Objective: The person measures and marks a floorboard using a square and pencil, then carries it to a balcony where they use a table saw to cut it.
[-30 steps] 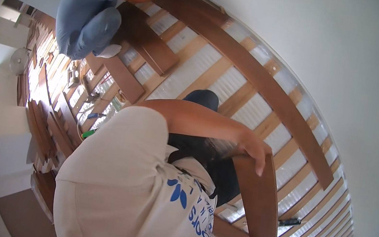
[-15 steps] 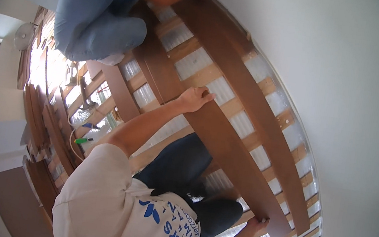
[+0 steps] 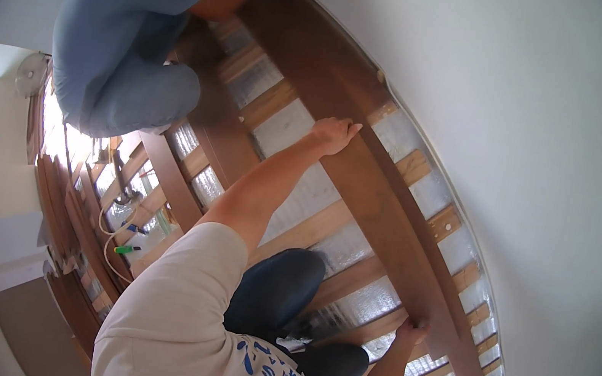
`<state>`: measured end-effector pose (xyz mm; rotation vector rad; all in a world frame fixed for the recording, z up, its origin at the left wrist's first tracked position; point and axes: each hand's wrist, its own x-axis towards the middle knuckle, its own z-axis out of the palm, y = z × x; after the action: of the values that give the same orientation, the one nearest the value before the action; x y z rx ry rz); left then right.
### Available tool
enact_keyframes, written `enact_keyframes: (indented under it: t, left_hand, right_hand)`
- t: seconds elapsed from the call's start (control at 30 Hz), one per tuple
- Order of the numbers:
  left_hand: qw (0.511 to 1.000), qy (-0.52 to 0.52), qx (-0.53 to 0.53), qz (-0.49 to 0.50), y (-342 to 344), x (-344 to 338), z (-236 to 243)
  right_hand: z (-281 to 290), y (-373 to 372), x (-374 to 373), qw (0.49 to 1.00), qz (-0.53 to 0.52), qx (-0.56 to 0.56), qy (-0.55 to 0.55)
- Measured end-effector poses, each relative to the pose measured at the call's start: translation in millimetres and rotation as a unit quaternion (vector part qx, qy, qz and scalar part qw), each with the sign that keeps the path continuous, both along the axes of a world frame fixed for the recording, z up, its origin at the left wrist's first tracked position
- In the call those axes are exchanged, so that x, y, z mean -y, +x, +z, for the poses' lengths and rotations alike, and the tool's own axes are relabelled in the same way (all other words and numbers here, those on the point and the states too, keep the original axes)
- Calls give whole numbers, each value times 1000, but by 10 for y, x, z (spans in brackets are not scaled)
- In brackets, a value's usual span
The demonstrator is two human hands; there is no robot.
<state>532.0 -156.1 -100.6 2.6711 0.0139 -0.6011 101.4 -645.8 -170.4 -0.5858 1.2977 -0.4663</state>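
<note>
I grip a long brown plank (image 3: 381,222) with both hands: my left hand (image 3: 333,135) on its far part, my right hand (image 3: 414,329) low on its edge near the nearer end. The plank is against or overlapping another long brown board (image 3: 467,362) along the wall; whether they touch is unclear. Beneath are pale wooden battens (image 3: 350,276) over silver sheeting (image 3: 295,172). My bent knees are below the plank.
A co-worker in blue (image 3: 118,39) squats at upper left, hand at the far boards. White wall (image 3: 568,149) runs along the right. Stacked planks (image 3: 53,199), a green-handled tool (image 3: 127,250), a hose (image 3: 107,253) and a fan (image 3: 31,73) are at left.
Over the last second my left hand has moved forward along the plank, and the plank has swung from beside me toward the board along the wall. My right hand has risen slightly since half a second ago.
</note>
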Motion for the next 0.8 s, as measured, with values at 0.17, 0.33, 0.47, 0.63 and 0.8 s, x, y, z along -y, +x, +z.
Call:
enact_keyframes:
  t: [0.17, 0.33, 0.47, 0.63, 0.8]
  left_hand:
    - [1000, 1, -14, -16, 279, 167, -150]
    - [994, 13, 111, -2, 258, 148, -319]
    - [999, 16, 42, -20, 222, 92, -185]
    - [997, 0, 71, -35, -285, 49, 60]
    - [996, -74, 54, 7, -1344, -122, 120]
  right_hand:
    - [-141, 60, 76, 999, 25, -25, -27]
    - [-123, 145, 72, 998, 58, -35, 10]
    - [3, 85, 15, 995, 92, -36, -8]
    - [200, -201, -4, 973, 97, -204, 44]
    - [172, -1349, -126, 842, 379, -351, -155]
